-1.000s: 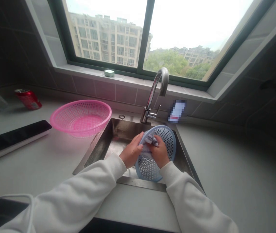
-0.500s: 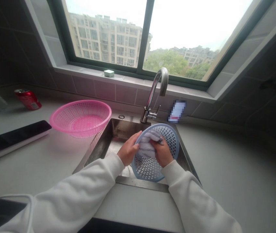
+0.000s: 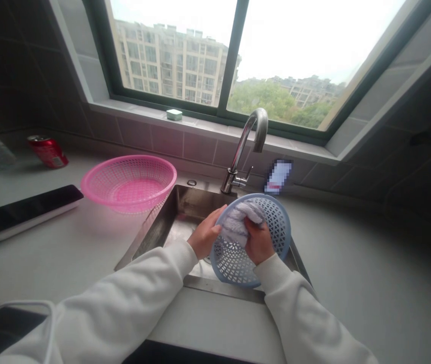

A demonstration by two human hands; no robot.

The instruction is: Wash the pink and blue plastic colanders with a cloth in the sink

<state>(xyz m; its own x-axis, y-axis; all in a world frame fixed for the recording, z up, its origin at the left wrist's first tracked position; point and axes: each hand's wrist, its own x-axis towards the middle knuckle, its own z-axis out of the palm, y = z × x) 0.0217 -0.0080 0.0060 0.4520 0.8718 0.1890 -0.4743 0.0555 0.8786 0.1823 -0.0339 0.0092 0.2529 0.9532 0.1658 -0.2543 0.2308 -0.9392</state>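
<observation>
A light blue perforated basket [image 3: 276, 227] is held tilted over the steel sink [image 3: 170, 212], its inside facing me. My left hand [image 3: 205, 237] grips its left rim, fingers curled over the edge. Inside the basket, my right hand [image 3: 258, 242] is closed on a pale grey cloth [image 3: 238, 222], which presses against the mesh. Both arms wear white sleeves.
A pink perforated basket [image 3: 129, 182] sits on the counter left of the sink. Further left lie a long black-and-white device [image 3: 26, 208] and a red can [image 3: 48, 151]. A chrome tap [image 3: 246, 146] arches over the sink. On the window sill rests a small green-white object [image 3: 174, 114].
The blue basket has turned to face me more fully and shifted slightly right. My right hand with the cloth has moved across the inside of the basket.
</observation>
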